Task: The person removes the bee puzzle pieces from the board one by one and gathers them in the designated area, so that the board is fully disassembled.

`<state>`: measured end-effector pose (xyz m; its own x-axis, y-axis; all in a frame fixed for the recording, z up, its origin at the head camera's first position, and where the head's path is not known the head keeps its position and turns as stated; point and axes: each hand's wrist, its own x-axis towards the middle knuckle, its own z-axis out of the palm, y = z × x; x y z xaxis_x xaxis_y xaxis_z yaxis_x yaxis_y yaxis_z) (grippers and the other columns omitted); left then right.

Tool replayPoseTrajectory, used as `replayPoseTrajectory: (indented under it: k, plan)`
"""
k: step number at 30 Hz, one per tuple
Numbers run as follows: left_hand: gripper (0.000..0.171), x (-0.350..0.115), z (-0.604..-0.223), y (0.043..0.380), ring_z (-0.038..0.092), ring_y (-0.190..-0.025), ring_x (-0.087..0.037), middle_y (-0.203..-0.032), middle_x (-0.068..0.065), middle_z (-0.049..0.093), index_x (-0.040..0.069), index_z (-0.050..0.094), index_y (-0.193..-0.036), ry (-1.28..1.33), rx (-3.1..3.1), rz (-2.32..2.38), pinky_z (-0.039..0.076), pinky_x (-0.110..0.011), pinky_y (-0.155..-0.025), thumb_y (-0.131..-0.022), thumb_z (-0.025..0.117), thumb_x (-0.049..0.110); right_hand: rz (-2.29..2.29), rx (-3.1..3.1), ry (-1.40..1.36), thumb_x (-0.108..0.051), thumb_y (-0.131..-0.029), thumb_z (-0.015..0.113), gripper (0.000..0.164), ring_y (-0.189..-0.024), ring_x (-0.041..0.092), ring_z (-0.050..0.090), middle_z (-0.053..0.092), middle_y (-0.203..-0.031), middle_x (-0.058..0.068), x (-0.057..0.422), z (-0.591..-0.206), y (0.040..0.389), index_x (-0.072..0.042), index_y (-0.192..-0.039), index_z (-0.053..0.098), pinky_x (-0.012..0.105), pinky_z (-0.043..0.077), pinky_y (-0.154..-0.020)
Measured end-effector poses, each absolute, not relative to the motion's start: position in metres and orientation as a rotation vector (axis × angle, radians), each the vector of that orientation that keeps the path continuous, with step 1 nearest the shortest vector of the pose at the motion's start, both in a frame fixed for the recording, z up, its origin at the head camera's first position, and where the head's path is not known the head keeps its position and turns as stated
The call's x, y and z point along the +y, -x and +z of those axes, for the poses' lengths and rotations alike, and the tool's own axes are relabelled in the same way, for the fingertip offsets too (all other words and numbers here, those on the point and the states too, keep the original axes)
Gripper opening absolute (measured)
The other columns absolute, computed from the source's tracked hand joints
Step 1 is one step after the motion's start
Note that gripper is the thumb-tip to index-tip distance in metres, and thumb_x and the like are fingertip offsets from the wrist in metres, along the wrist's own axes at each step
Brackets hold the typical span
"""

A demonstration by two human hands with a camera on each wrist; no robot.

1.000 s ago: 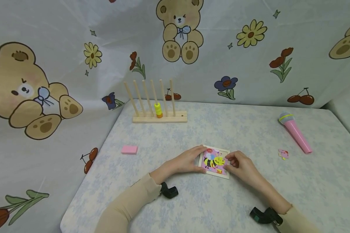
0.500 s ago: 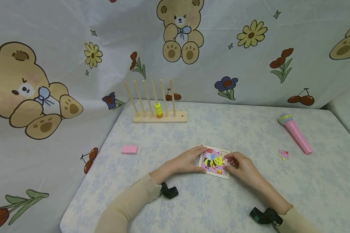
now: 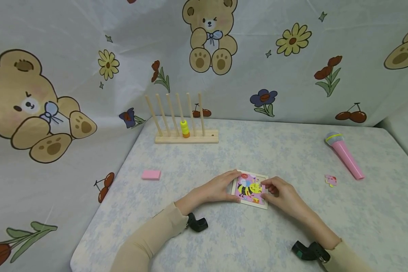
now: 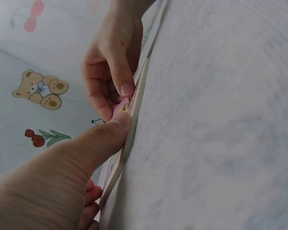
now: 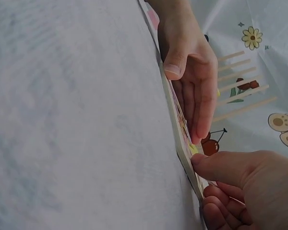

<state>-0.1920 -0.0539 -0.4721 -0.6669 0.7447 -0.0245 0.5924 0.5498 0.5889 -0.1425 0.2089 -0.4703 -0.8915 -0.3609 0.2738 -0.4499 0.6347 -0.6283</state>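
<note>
A small square jigsaw puzzle (image 3: 248, 189) with a bee picture on pink lies in a pale wooden frame on the table. My left hand (image 3: 221, 187) grips the frame from the left, its thumb at the near edge and fingers at the far edge. At the puzzle's right side, my right hand (image 3: 281, 194) pinches a pink and yellow puzzle piece (image 4: 121, 106), mostly hidden by the fingers. Bare wood shows near the frame's upper right corner. A loose pink puzzle piece (image 3: 330, 180) lies on the table farther right.
A pink toy microphone (image 3: 346, 156) lies at the right. Toward the back left stands a wooden peg rack (image 3: 204, 136) with yellow and orange beads (image 3: 185, 129) on one peg. A pink block (image 3: 151, 175) sits left of my hands. Bear-printed cloth (image 3: 244, 75) hangs behind.
Both hands stay at the puzzle almost unmoved. Only a slight shift of the right fingers at the puzzle's right side shows.
</note>
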Motion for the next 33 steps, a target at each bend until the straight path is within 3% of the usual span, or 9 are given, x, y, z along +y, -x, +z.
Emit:
replayPoseTrajectory:
  k: [22,33]
  plan:
    - [0.089,-0.054,-0.473,0.191,0.019,-0.139,-0.015,-0.152,-0.007,0.026,0.009,0.028,-0.148,-1.139,2.545,0.783,0.022,-0.03,-0.11,-0.081,0.07,0.049,0.994,-2.632,-0.877,0.001,-0.074,0.078,0.031,-0.075,0.011,0.054,0.058,-0.089,0.0,0.21,-0.463,0.147,-0.001,-0.103,0.068,0.025,0.049,-0.061]
    - [0.089,-0.054,-0.474,0.192,0.019,-0.14,-0.016,-0.152,-0.007,0.026,0.009,0.028,-0.149,-1.138,2.547,0.779,0.022,-0.03,-0.11,-0.081,0.07,0.049,1.06,-2.616,-0.849,0.001,-0.075,0.077,0.034,-0.077,0.014,0.056,0.06,-0.094,0.001,0.216,-0.454,0.148,-0.002,-0.108,0.067,0.027,0.05,-0.065]
